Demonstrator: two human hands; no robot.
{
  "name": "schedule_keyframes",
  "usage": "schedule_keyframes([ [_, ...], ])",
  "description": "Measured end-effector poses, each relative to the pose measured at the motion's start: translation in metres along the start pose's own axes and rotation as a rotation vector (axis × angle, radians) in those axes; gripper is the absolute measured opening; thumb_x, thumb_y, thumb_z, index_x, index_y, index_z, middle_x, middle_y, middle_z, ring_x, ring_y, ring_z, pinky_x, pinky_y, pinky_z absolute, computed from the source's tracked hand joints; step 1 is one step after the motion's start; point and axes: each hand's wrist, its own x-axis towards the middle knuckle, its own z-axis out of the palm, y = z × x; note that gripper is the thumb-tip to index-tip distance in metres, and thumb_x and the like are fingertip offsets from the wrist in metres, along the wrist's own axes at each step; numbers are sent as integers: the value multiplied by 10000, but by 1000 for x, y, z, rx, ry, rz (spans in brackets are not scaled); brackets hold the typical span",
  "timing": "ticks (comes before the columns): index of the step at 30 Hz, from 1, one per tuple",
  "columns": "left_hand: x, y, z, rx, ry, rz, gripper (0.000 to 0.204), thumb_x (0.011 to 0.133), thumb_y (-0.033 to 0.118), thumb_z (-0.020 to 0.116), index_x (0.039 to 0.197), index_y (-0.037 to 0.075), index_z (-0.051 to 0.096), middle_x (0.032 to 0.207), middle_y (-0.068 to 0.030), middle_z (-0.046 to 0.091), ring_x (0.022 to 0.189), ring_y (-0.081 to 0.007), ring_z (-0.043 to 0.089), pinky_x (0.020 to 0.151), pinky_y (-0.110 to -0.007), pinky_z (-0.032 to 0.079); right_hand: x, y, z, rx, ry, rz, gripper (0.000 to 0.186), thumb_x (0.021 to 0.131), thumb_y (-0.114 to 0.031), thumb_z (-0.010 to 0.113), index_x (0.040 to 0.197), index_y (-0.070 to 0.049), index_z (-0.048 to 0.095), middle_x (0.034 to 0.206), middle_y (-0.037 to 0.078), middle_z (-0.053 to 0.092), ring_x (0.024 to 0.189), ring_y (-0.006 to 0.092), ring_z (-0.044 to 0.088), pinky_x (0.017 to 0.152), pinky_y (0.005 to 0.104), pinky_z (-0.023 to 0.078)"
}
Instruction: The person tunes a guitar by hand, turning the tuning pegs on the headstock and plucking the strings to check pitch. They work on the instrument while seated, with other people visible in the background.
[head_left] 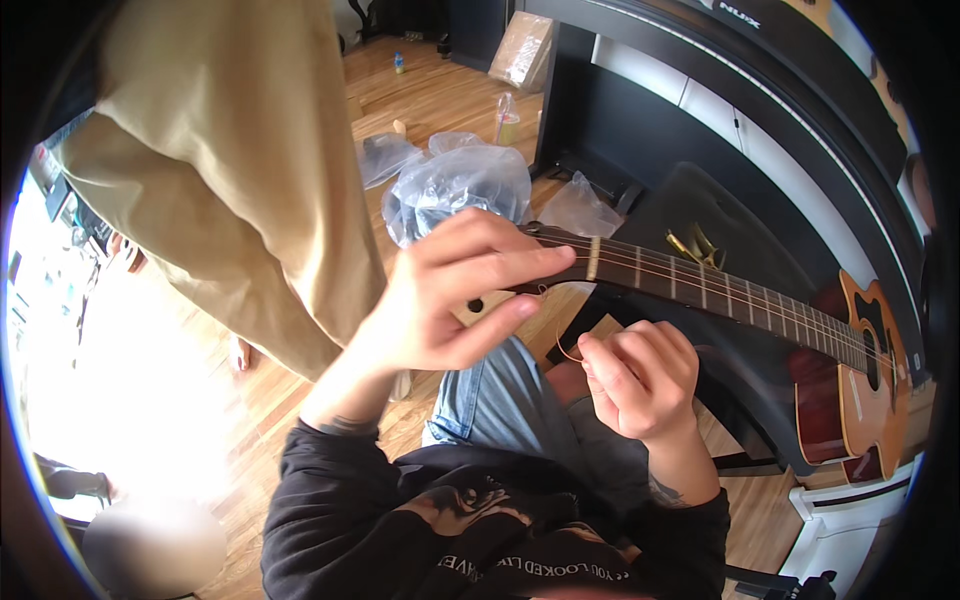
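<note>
An acoustic guitar lies across in front of me, its body at the far right and its neck running toward the left. My left hand is over the headstock, fingers stretched out. Its index fingertip is at the strings beside the pale nut. The hand hides most of the headstock; one dark tuning peg shows below it. Below the neck, my right hand is closed in a pinch on a thin copper-coloured guitar string, which curves up toward the headstock.
A person in tan trousers stands close on my left. Clear plastic bags, a plastic cup and a small bottle are on the wooden floor. A black digital piano stands beyond the neck. Shiny gold-coloured things lie on a black surface.
</note>
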Motion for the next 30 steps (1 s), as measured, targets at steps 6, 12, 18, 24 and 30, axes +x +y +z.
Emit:
schedule_keyframes([
  [6,-41,-6,9,50,129,-25,324,738,-33,834,1042,78,830,994,-49,744,995,-277,693,889,-406,582,18,-20,13,46,-22,-18,272,832,-50,772,1102,-72,746,757,7,563,604,187,559,537,345,427],
  [12,-66,15,5,4,321,-71,210,769,-3,831,959,84,815,927,-36,717,981,-262,671,882,-387,541,30,-40,11,121,-96,-24,166,937,-85,678,1081,-7,709,799,91,590,668,292,595,583,420,445],
  [18,-86,17,-3,179,444,-149,171,766,-28,788,900,72,753,896,-58,699,886,-266,651,798,-387,520,48,-48,31,209,-178,-45,148,960,-62,618,1062,29,674,822,141,600,670,346,608,595,456,466],
  [24,-90,28,-7,325,408,-164,127,794,-4,767,876,85,727,912,-47,676,912,-255,643,770,-370,483,48,-47,56,153,-82,-56,227,939,-149,811,1092,-30,694,829,108,616,652,325,647,550,420,494],
  [30,-88,36,-2,368,428,-54,158,798,-4,771,926,89,758,947,-58,663,916,-256,643,767,-373,482,63,-43,52,174,-6,-51,230,952,-128,791,1153,-33,729,846,111,626,662,326,666,553,437,495],
])
